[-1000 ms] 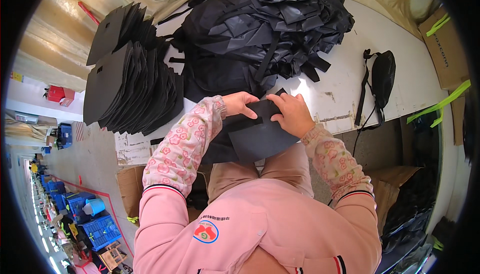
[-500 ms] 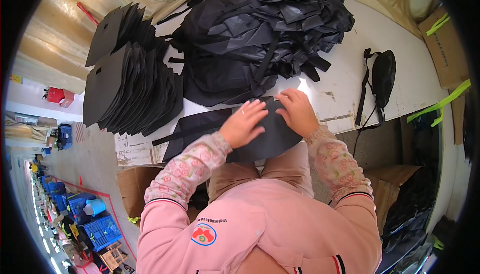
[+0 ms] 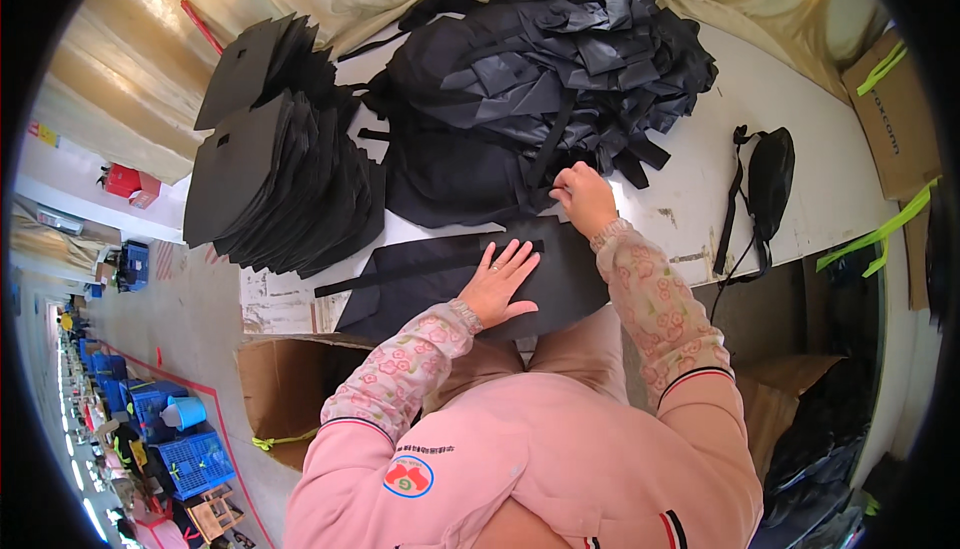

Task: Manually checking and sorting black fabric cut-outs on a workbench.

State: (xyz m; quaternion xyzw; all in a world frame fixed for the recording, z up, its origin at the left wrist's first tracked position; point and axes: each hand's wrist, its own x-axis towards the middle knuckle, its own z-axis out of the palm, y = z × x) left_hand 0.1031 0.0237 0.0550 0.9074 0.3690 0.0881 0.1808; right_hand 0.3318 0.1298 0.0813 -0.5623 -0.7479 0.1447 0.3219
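My left hand (image 3: 500, 284) lies flat with its fingers spread on a black fabric piece (image 3: 400, 299) at the table's near edge. A black strap (image 3: 375, 278) runs across that piece. Beneath my hand and to its right shows a smooth dark grey panel (image 3: 570, 269). My right hand (image 3: 586, 199) is beyond the panel, at the near edge of a heap of black fabric pieces (image 3: 540, 69). Its thumb and fingers are pinched together; what is between them is hidden.
Two stacks of dark panels, a near one (image 3: 290, 189) and a far one (image 3: 240, 64), stand on the left of the white table (image 3: 690, 214). At right lies a black pouch with a strap (image 3: 770, 174). Cardboard boxes (image 3: 280, 389) sit below the table edge.
My right hand has moved from the panel to the edge of the heap, and its fingers have closed. My left hand has settled flat, slightly nearer me, on the fabric piece.
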